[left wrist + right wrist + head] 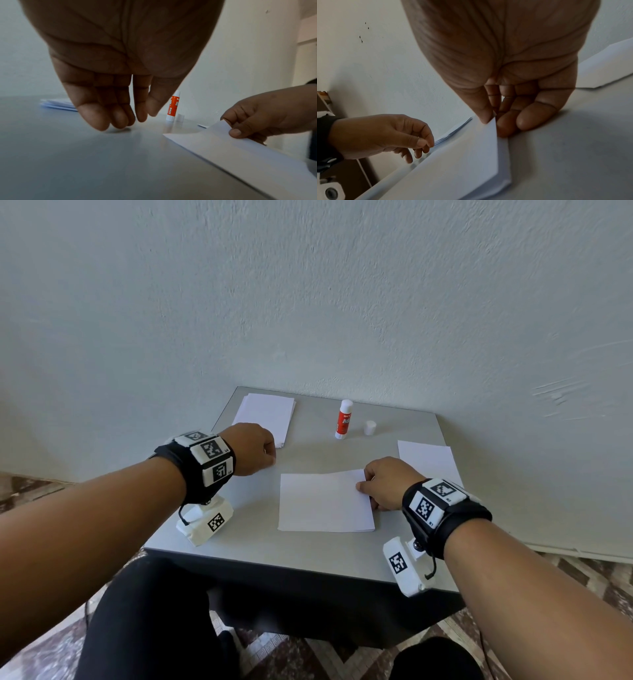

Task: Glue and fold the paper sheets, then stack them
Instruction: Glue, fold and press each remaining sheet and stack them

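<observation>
Home room: small grey table [308,556], patterned carpet [281,655].

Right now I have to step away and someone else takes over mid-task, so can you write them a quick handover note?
Right hand pinches the lifted far right corner of the folded sheet in front of you on the table.
Left hand holds nothing, fingers loosely curled above the table, near the paper stack at far left.
Glue stick stands uncapped at the back, its cap beside it.
Another sheet lies at right, behind the right hand.
Done: the front sheet looks folded; whether it is glued cannot be seen.
Left: press it flat, stack it, carry on with the rest.
</observation>
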